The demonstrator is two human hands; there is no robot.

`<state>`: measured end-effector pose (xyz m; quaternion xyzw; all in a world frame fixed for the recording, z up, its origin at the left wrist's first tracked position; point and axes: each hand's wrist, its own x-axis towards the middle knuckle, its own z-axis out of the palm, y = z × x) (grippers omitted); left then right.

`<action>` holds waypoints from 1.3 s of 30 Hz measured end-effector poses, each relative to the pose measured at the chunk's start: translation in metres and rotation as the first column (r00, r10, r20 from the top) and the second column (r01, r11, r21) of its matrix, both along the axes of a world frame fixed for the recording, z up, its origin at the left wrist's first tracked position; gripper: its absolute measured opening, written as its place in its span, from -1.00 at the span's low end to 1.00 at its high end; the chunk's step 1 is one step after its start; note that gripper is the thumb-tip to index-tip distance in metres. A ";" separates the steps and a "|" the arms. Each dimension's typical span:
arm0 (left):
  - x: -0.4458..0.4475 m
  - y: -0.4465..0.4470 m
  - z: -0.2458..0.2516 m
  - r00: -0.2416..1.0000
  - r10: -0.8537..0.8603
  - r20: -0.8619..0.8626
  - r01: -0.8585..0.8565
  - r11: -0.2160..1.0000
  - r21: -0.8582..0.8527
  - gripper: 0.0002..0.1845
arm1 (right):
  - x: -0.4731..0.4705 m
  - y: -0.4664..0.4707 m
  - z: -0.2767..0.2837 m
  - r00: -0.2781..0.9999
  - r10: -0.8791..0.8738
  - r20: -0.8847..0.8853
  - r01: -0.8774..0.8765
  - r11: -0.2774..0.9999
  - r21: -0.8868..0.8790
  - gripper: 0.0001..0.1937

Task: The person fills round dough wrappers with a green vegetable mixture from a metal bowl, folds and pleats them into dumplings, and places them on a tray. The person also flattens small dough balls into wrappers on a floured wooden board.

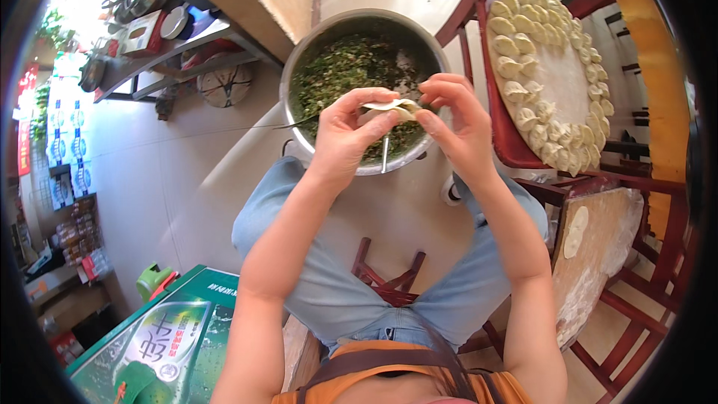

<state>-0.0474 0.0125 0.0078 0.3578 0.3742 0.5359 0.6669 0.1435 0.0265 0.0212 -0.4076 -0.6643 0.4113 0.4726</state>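
Note:
Above a large metal pot [287,76] of chopped green filling [342,67], my left hand [350,129] grips a folded dumpling wrapper [392,106] between thumb and fingers. My right hand [457,123] pinches the wrapper's right end with the thumb, its other fingers curled and raised. The edges of the wrapper are partly apart, with filling barely visible. A light-coloured utensil handle [385,154] crosses the pot's near rim, and a dark thin one [303,122] crosses the left rim. At the right, a round board [561,76] carries several rows of folded dumplings [552,146].
A floured wooden board [600,252] at the lower right holds flat wrappers [576,233]. Red wooden chairs [634,303] stand around the boards. A green box [190,320] is at lower left, a cluttered shelf [162,56] at upper left. A stool's legs [387,280] show between my knees.

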 end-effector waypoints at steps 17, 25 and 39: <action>0.000 0.001 -0.002 0.998 -0.053 -0.029 0.055 0.995 0.078 -0.84 | -0.006 -0.004 -0.013 0.986 0.036 -0.160 -0.065 0.981 -0.184 -0.78; 0.005 0.001 0.004 0.995 -0.098 -0.019 0.098 0.994 0.047 -0.83 | 0.002 -0.004 -0.005 0.999 0.018 -0.048 -0.025 0.990 -0.138 -0.82; -0.005 -0.001 -0.005 0.946 -0.283 -0.161 0.296 0.953 0.065 -0.63 | -0.011 -0.010 -0.016 0.993 -0.112 0.043 0.107 0.990 0.096 -0.79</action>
